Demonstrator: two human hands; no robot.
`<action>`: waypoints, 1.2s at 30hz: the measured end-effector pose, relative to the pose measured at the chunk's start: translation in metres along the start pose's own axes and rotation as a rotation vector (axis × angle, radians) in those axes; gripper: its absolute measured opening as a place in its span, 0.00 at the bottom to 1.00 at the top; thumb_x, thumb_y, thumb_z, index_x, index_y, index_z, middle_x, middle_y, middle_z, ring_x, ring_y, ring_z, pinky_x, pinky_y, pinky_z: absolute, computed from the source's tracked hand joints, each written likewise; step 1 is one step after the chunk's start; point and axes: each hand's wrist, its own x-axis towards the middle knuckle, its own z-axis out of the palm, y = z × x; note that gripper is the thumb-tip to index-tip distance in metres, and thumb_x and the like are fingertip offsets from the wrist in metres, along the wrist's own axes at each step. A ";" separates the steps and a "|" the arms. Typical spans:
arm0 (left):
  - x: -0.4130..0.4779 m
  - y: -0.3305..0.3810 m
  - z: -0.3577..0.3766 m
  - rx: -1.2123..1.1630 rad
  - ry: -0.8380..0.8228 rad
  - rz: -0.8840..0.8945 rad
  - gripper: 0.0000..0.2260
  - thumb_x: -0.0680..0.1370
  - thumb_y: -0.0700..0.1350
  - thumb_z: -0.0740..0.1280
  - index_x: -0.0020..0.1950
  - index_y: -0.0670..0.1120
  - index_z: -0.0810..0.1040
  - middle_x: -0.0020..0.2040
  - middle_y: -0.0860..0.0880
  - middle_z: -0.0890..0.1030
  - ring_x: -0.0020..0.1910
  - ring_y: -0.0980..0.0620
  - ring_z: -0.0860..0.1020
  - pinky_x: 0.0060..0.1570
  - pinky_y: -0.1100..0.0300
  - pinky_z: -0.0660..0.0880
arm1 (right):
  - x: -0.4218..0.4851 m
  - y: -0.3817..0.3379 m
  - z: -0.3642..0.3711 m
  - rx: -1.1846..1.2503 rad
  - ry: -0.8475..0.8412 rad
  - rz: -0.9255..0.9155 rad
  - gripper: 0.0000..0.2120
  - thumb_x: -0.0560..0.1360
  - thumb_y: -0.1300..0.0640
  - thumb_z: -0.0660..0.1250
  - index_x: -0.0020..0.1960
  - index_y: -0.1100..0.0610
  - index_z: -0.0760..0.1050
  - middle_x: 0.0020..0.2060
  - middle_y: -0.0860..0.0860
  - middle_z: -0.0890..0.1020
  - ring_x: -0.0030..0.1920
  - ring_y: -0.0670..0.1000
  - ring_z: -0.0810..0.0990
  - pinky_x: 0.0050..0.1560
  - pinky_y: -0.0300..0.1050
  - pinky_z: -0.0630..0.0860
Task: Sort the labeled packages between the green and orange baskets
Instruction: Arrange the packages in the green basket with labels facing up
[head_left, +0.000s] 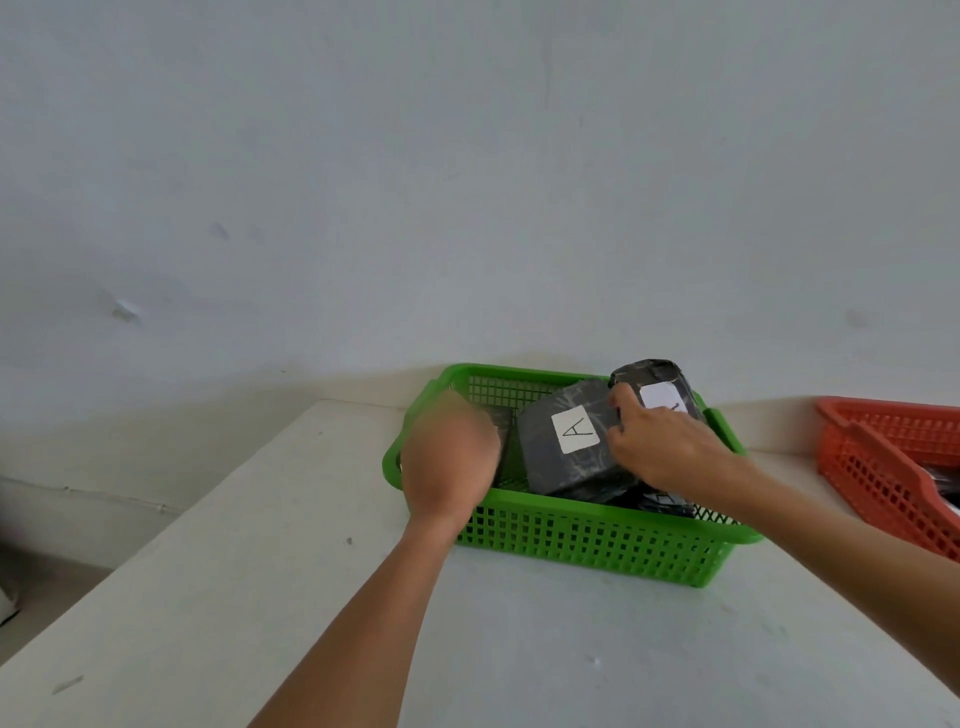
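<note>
Green basket (587, 540), rectangular lattice plastic, is sitting on a pale matt table (260, 597) and holding grey film-wrapped, round-cornered packages. The package labelled A (566, 447) is lying tilted in the middle, between the two hands. The right hand (660, 441) is gripping a second white-labelled package (654, 376) at the far right corner, thumb and fingers curled on it. The left hand (447, 457), blurred, is reaching into the left end, its grip impossible to tell, and an orange basket (872, 467) is standing apart to the right.
</note>
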 end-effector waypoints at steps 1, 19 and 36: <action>0.000 0.000 0.000 0.007 -0.007 -0.004 0.07 0.75 0.44 0.61 0.37 0.49 0.73 0.29 0.53 0.76 0.27 0.54 0.74 0.24 0.60 0.67 | -0.002 -0.003 0.007 -0.019 -0.016 -0.002 0.15 0.78 0.55 0.52 0.64 0.56 0.56 0.31 0.53 0.75 0.31 0.52 0.73 0.34 0.48 0.68; -0.001 0.002 -0.002 0.050 -0.074 -0.010 0.07 0.74 0.43 0.62 0.37 0.49 0.73 0.26 0.52 0.76 0.24 0.55 0.73 0.24 0.62 0.68 | 0.028 -0.026 0.029 -0.099 0.091 -0.077 0.22 0.76 0.49 0.60 0.67 0.56 0.61 0.61 0.59 0.70 0.54 0.60 0.76 0.47 0.52 0.75; 0.001 0.002 0.000 0.047 -0.071 -0.023 0.07 0.75 0.44 0.63 0.37 0.48 0.74 0.27 0.52 0.76 0.25 0.54 0.74 0.26 0.56 0.72 | 0.087 -0.004 0.025 -0.198 -0.149 -0.123 0.26 0.73 0.34 0.55 0.57 0.54 0.72 0.56 0.53 0.77 0.57 0.56 0.75 0.52 0.50 0.70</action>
